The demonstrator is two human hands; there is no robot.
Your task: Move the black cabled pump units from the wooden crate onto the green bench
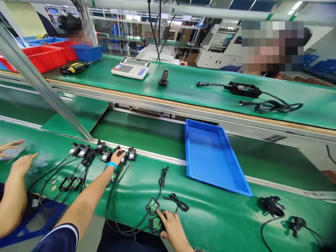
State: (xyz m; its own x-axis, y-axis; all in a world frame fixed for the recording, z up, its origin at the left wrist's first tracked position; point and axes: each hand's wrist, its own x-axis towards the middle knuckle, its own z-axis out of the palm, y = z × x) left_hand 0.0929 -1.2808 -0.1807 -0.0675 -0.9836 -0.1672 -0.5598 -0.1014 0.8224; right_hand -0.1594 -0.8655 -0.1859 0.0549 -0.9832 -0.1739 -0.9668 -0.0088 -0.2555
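Observation:
Several small black plug-like units (105, 153) lie in a row along the near table's metal rail, each trailing a black cable. My left hand (117, 159), with a blue wristband, reaches out and closes its fingers on one unit (122, 154) near the right end of the row. My right hand (172, 225) rests near the table's front edge, its fingertips on a small black-framed green circuit board (156, 223). A second such board (152, 205) lies just beyond it, and a coiled black cable (178, 202) sits to the right of that one.
An empty blue tray (210, 154) bridges the gap to the right. A co-worker's two hands (19, 162) lie at the far left, near two more boards (70, 183). Black cable bundles (271, 205) lie at right. On the far table are a calculator (131, 67), a power adapter (243, 89) and red bins (43, 56).

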